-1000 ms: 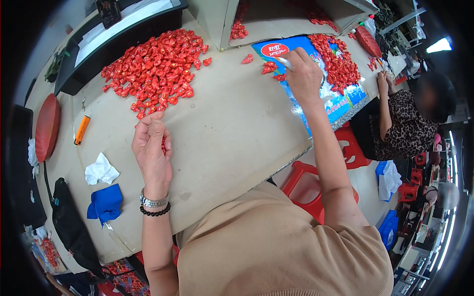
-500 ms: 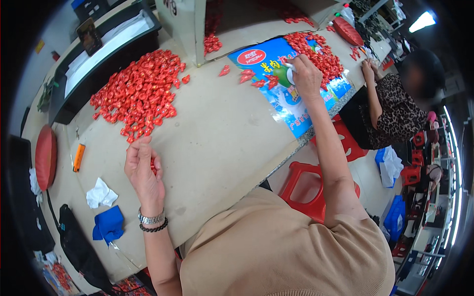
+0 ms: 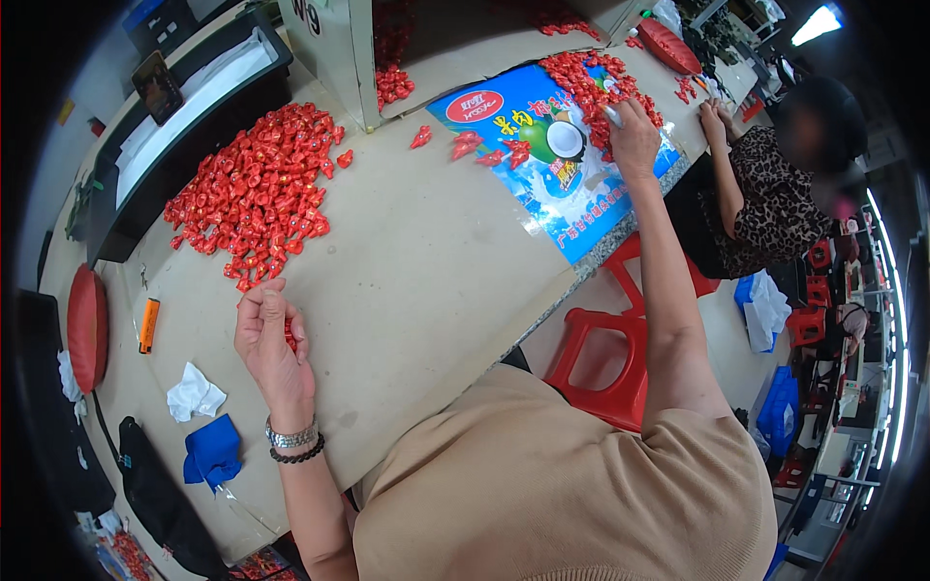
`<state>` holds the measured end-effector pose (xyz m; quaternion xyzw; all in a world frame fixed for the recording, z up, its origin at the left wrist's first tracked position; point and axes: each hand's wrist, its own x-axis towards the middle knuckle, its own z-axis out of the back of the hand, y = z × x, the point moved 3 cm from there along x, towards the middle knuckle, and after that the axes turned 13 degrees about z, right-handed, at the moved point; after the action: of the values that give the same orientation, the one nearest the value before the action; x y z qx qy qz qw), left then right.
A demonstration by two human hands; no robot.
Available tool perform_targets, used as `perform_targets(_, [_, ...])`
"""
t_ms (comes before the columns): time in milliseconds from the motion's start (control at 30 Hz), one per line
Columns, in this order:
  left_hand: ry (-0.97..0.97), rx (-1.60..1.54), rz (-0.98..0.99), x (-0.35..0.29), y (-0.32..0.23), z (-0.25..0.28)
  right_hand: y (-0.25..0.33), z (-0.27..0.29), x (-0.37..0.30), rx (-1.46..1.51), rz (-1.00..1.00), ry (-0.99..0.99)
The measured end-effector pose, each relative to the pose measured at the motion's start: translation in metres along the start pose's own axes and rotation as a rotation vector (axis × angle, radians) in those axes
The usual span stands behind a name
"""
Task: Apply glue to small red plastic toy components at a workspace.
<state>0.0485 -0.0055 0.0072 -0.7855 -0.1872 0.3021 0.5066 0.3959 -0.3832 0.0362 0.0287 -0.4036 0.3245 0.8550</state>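
My left hand (image 3: 274, 339) is curled near the front of a big heap of small red moulded pieces (image 3: 257, 184). Its fingers are closed on some of these red pieces (image 3: 290, 334), partly covered by the palm. Farther right, my right hand (image 3: 635, 143) grips a slim white pen-like tool (image 3: 613, 117) by its shaft. It is over a blue printed sheet (image 3: 528, 189), at the edge of a second spread of red pieces (image 3: 586, 92). Between the two heaps, several loose red pieces (image 3: 467, 145) lie in a short row.
A black tray with white lining (image 3: 194, 116) and a phone (image 3: 157, 87) stands at the far left. An orange cutter (image 3: 148, 325), crumpled tissue (image 3: 196, 392) and blue cloth (image 3: 212, 451) lie on the left. Red stools (image 3: 605, 363) and a seated person (image 3: 775, 203) are at the right.
My right hand has moved rightward with the white tool, from the sheet's printed coconut to the red spread. The left hand stays closed beside its heap. The whole view has shifted slightly.
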Motion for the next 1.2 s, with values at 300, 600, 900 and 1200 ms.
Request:
perform_targets(300, [0.012, 0.019, 0.006, 0.000, 0.001, 0.002, -0.006, -0.016, 0.033, 0.040, -0.054, -0.060])
perform_targets(600, [0.016, 0.041, 0.009, 0.000, 0.000, 0.000, 0.026, -0.090, 0.106, 0.021, 0.185, 0.047])
perform_targets(900, [0.001, 0.031, 0.014, 0.000, -0.001, -0.001, 0.046, -0.120, 0.121, -0.060, 0.324, 0.089])
perform_targets(1200, [0.002, 0.020, 0.036, 0.002, -0.001, -0.003, 0.047, -0.082, 0.096, 0.111, 0.112, 0.070])
